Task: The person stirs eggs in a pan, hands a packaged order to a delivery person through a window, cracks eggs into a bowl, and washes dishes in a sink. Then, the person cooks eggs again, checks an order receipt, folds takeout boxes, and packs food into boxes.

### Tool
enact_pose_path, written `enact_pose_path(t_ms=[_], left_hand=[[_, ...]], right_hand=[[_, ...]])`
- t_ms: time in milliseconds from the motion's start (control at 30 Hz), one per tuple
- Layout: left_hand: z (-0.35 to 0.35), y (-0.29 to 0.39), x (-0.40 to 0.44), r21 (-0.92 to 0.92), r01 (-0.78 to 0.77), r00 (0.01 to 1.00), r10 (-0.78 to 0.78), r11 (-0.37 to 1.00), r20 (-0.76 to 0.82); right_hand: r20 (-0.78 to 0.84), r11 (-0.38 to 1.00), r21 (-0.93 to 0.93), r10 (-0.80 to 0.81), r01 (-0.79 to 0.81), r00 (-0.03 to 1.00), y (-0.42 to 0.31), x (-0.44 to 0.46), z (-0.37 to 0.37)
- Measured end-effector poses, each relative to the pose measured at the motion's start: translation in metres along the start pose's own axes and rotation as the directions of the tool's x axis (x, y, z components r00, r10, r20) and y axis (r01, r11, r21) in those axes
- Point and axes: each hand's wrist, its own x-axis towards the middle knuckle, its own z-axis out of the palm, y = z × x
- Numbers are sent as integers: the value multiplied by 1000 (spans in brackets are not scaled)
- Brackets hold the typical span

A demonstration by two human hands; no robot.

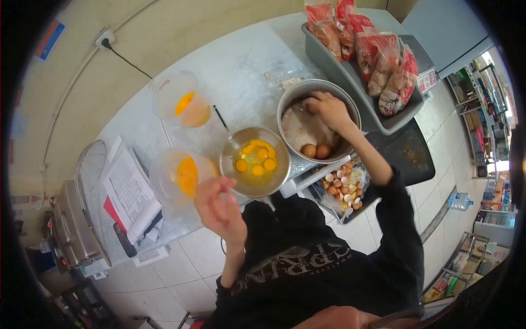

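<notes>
My right hand (330, 112) reaches into a deep metal pot (355, 104), fingers curled down near its far side; what they hold, if anything, is hidden. Two brown eggs (316, 151) lie at the pot's near side. To the left stands a steel bowl (230, 183) with several raw yolks and egg white (257, 164) in it. My left hand (222, 211) hovers just beside the bowl's near left edge, palm up, with loosely bent fingers apart and nothing visible in them. Broken eggshells (344, 186) fill a lined tray below the pot.
Two translucent containers (204, 101) (159, 178) with yellow egg stand at the left. A black pen (220, 118) lies between them and the pot. Papers (129, 189) lie at the table's left end. A grey bin (392, 129) holds several red-and-clear bags (378, 71).
</notes>
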Motion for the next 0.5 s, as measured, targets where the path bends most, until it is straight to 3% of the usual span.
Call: enact_pose_path(t_ms=[33, 67, 133, 167, 267, 300, 333, 367, 433, 500], left_hand=[[-3, 7, 0, 19, -44, 998, 44, 999, 37], [-11, 8, 0, 20, -64, 998, 63, 998, 25], [-27, 9, -6, 137, -102, 995, 99, 985, 25], [-32, 9, -9, 133, -46, 996, 56, 990, -72], [-49, 3, -16, 234, 21, 969, 38, 972, -245], [-55, 3, -17, 242, 32, 963, 35, 970, -268], [-60, 4, -20, 245, 33, 951, 45, 969, -305], [-62, 5, -23, 246, 30, 939, 57, 969, -340], [-59, 3, -24, 239, 63, 934, 28, 969, -357], [-55, 1, -20, 235, 85, 937, 2, 968, -349]], right_hand=[[150, 973, -206, -74, 104, 986, 15, 15, 31], [134, 970, -212, -88, 116, 987, 24, 21, 47], [287, 887, -270, -297, 375, 911, 41, 28, 65], [294, 877, -265, -321, 400, 900, 39, 33, 60], [399, 938, -136, -242, 318, 884, 24, 27, 35], [286, 976, 209, -129, 69, 950, 22, 22, 29], [231, 828, 539, 31, -155, 972, 18, 19, 23], [241, 832, 536, 8, -140, 970, 11, 19, 17], [268, 438, 865, 7, -243, 964, -10, 11, 8], [293, -91, 952, 13, -291, 956, -36, 3, 0]])
